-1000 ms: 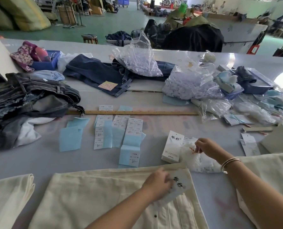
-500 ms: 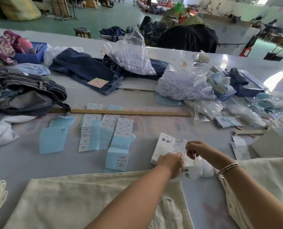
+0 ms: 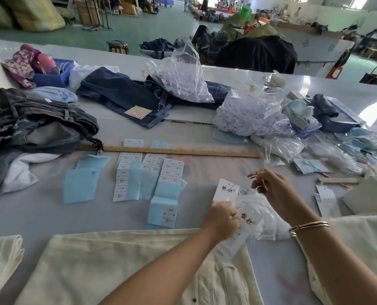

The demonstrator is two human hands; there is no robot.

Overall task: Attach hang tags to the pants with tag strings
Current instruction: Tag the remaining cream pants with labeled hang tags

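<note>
Left hand (image 3: pixel 221 219) grips hang tag (image 3: pixel 246 220); string indistinct.

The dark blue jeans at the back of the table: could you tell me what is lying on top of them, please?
On the jeans lie a clear plastic bag of small white pieces and a pink-and-yellow sticker sheet. The bag covers their middle, so anything beneath it is hidden.

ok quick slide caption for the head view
Left hand holds a white paper hang tag over cream pants; right hand pinches a thin string.
</note>
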